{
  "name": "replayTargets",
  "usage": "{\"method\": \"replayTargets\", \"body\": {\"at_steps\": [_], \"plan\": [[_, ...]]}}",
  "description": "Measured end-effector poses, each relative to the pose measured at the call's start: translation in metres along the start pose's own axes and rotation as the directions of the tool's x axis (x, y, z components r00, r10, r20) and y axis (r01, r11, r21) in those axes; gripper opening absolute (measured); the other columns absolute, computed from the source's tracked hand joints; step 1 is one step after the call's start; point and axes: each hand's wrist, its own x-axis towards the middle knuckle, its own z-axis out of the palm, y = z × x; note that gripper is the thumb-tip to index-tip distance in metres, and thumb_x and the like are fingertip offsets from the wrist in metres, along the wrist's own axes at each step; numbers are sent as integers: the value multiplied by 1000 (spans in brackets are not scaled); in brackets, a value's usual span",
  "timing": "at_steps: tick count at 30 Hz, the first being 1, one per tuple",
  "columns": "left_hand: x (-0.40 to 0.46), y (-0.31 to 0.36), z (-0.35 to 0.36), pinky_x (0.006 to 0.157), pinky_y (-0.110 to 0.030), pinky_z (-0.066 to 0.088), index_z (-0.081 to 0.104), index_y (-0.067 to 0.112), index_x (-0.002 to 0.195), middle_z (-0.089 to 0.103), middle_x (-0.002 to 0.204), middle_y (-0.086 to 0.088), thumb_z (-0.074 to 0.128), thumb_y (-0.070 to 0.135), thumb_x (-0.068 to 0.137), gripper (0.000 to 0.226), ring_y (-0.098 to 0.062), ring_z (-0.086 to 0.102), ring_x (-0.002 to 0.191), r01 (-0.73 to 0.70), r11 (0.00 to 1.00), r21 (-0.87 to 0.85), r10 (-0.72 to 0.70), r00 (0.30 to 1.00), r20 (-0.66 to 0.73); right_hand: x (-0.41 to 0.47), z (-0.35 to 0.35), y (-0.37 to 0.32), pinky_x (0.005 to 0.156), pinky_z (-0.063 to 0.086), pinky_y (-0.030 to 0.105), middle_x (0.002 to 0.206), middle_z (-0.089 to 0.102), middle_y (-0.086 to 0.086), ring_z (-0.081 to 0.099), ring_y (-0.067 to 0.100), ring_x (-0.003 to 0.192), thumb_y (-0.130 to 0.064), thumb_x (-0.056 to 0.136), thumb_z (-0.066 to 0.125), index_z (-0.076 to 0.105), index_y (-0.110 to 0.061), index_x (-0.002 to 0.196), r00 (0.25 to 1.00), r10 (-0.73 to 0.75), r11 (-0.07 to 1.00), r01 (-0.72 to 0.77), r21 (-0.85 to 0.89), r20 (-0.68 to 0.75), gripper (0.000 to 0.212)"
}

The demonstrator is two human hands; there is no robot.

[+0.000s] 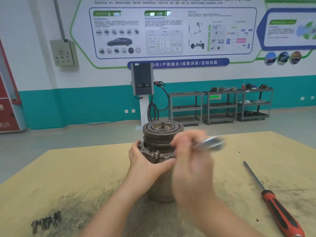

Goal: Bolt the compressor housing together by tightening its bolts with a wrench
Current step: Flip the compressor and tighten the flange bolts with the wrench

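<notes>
The compressor (159, 142) stands upright on the table, its grooved pulley on top and a flanged housing rim with bolts below it. My left hand (145, 161) wraps around the housing's left side just under the rim. My right hand (191, 154) is blurred and grips a shiny metal wrench (211, 143). The wrench handle sticks out to the right, level with the rim. The wrench's working end is hidden by my fingers at the rim's right side.
Several loose bolts (46, 221) lie at the table's near left. A red and black screwdriver (271, 199) lies at the right, tip pointing away. The yellowish table (77, 177) is grimy near me. Shelving carts and a charging station stand by the far wall.
</notes>
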Motion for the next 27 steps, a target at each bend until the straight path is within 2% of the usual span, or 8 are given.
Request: {"method": "replayTargets", "body": {"at_steps": [3,7,13,16,20,22,24,27], "plan": [[-7,3,-1,106,-23,29,9,33,154,23,151,11,82,69,34,145,-2,33,127,-27,999,-42,29,999,38,32,-24,15,52,41,21,63,58,1,48,10,49,-18,98,35,46,-11,81,891,409,891,-342,298,-199,21],[-10,6,-3,105,-24,32,16,29,153,30,150,7,88,61,46,133,-4,37,125,-33,999,-2,33,999,15,45,-36,41,40,29,23,54,54,5,38,17,39,-4,93,34,44,-7,76,596,795,553,-638,536,-111,20],[-22,20,-5,92,-15,38,31,21,148,44,138,10,89,58,52,118,-2,44,114,-42,987,155,62,990,-126,47,-41,49,45,21,25,52,49,5,33,17,40,-4,93,32,37,-12,77,476,880,330,-632,702,15,19],[-31,24,-7,77,-4,33,37,26,141,43,128,17,87,62,54,106,1,47,108,-48,977,209,74,990,-117,54,-51,55,42,23,22,57,50,6,34,16,38,-9,95,34,39,-13,78,443,896,318,-638,701,-3,19],[-39,28,-63,86,-19,46,56,39,130,56,136,21,68,75,68,73,-1,61,108,-50,961,273,41,999,36,60,-61,62,42,26,21,66,54,8,37,17,43,-14,97,36,43,-14,80,424,905,368,-730,575,-41,18],[-40,12,-112,92,-28,44,62,28,131,59,138,12,60,54,92,48,-10,60,112,54,853,519,-13,997,-82,62,-64,64,44,27,23,68,53,9,37,18,47,-14,96,38,44,-14,80,416,908,379,-777,503,-42,17],[-46,-15,-155,108,-35,39,52,24,141,48,151,-1,44,33,106,37,-24,47,135,273,590,760,-200,961,-190,62,-65,66,44,28,23,70,54,9,37,19,49,-13,96,38,45,-14,81,411,911,376,-790,483,-37,17],[-69,-50,-177,120,-49,20,18,30,157,12,165,-9,17,51,106,55,-39,9,151,528,259,809,-517,783,-346,62,-64,65,42,29,23,70,53,9,38,19,50,-14,96,38,45,-14,82,418,908,381,-787,485,-35,16]]}}
